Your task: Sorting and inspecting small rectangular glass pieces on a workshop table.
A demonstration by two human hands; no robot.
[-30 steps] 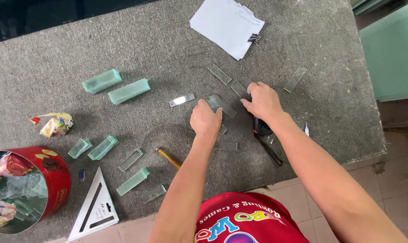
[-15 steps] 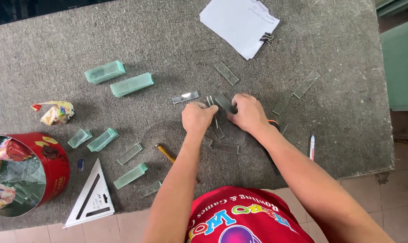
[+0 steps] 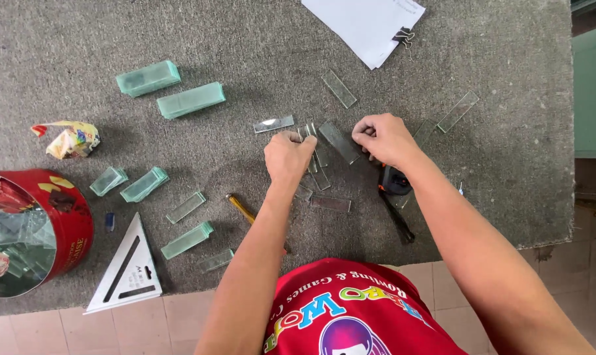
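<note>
Just above the orange-black cutter (image 3: pixel 395 181), a glass strip (image 3: pixel 339 142) lying slantwise between both fists, left hand (image 3: pixel 288 156) and right hand (image 3: pixel 383 138) closed on its ends, equally near.

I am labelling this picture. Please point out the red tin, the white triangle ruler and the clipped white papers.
red tin (image 3: pixel 74 227), head view, on its red side wall.
white triangle ruler (image 3: pixel 142 253), head view, on its right edge.
clipped white papers (image 3: pixel 360 20), head view, on the sheet's middle.
</note>
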